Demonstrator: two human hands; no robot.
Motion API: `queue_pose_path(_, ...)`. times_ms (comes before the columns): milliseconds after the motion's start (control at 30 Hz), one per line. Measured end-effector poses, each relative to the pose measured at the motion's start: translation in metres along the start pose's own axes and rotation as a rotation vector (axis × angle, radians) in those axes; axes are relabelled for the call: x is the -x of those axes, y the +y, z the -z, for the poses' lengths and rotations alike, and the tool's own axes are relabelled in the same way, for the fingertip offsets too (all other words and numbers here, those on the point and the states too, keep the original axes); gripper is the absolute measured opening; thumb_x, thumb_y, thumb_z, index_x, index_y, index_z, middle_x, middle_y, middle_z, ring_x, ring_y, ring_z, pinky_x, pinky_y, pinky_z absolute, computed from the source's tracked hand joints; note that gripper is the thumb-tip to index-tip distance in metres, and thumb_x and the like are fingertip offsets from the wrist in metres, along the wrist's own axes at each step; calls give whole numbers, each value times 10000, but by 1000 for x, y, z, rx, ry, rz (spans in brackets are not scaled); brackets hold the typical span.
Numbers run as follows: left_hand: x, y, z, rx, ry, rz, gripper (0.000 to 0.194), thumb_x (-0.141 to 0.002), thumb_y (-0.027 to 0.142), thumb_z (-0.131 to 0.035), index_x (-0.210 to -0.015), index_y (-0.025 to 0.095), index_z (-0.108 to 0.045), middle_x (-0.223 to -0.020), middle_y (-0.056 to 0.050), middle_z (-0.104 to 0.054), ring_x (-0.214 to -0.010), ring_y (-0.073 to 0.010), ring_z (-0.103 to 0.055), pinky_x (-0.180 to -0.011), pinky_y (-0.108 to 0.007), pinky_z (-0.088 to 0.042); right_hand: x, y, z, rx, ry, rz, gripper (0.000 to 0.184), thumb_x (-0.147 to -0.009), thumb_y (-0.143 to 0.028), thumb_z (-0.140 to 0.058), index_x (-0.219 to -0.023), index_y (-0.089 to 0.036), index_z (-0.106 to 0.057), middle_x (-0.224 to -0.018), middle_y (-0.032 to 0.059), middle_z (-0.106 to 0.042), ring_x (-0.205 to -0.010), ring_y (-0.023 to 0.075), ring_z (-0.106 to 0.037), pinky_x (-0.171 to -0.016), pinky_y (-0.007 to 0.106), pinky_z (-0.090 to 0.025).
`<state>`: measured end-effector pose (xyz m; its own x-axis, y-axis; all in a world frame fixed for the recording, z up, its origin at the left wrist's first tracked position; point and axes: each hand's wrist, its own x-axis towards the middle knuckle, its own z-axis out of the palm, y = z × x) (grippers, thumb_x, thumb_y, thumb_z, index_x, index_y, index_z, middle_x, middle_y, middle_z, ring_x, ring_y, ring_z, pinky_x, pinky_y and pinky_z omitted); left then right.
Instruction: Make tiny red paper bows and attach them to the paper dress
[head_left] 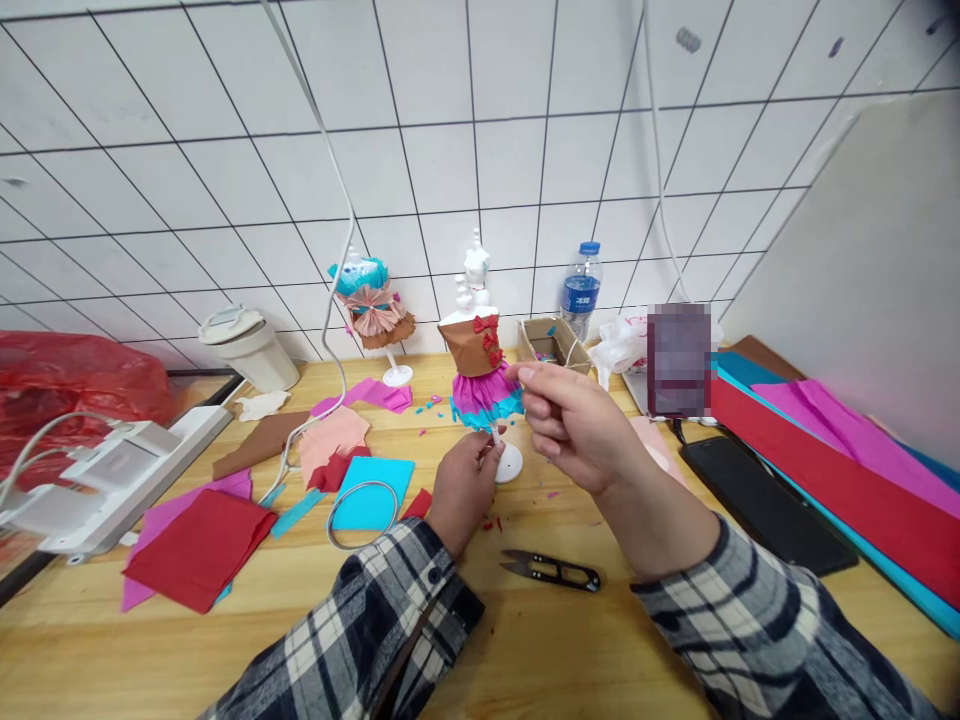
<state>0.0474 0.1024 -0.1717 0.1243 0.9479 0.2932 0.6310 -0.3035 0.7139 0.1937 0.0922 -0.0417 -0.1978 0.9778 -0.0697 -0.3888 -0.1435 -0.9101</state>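
Observation:
A small white dress form (474,268) stands upright on a round white base (509,464). It wears a brown paper bodice (468,345) with red bows (491,340) down one side, and a gathered skirt (480,392) in magenta and blue. My left hand (466,488) is closed around the stand's thin white stem below the skirt. My right hand (574,415) is pinched beside the bodice and skirt, thumb and forefinger together; anything between them is too small to make out. Black thread snips (551,570) lie in front of my hands, near a few red scraps.
A second dressed form (375,310) stands behind at left. Paper sheets, a red one (199,548) and a blue one (373,493), lie left with a power strip (142,480). A cardboard box (559,343), a water bottle (582,290) and a phone (765,500) are at right.

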Motion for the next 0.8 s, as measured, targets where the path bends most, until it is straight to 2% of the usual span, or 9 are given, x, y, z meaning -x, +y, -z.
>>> queue_pose_path(100,0,0,2,-44,21,6,232,-913,285,-479,-1017,194,-666,-951,-54,-720,-849,-183,-642,-727,-272,-475,2,1,-3,-111,-68,-125,192,-794,-319,-601,-925,-181,-629,-504,-108,-375,-353,32,-174,-320,155,-225)
queue_pose_path(233,0,2,5,-92,34,16,219,-916,294,-476,-915,176,-659,-867,-54,-704,-782,-178,-623,-680,-267,-444,2,4,-5,-247,-73,-178,173,-814,-261,-600,-961,-172,-621,-467,-123,-368,-341,27,-174,-336,133,-264)
queue_pose_path(433,0,3,5,-147,34,22,234,-922,313,-475,-887,171,-657,-845,-60,-695,-755,-183,-615,-652,-268,-419,3,6,-10,-409,-28,-205,136,-775,-256,-671,-839,-187,-573,-432,-139,-344,-317,19,-198,-341,121,-302)
queue_pose_path(567,-1,3,5,-178,36,25,244,-922,317,-474,-860,166,-655,-824,-64,-687,-736,-187,-610,-636,-269,-403,3,8,-12,-498,16,-242,241,-753,-247,-710,-701,-193,-481,-430,-137,-355,-312,10,-196,-332,105,-320)
queue_pose_path(800,1,5,5,-233,61,15,247,-921,314,-475,-805,172,-640,-748,-50,-657,-690,-186,-590,-587,-266,-354,3,10,-15,-562,90,-191,245,-840,-262,-630,-669,-192,-468,-409,-130,-363,-298,9,-193,-322,86,-343)
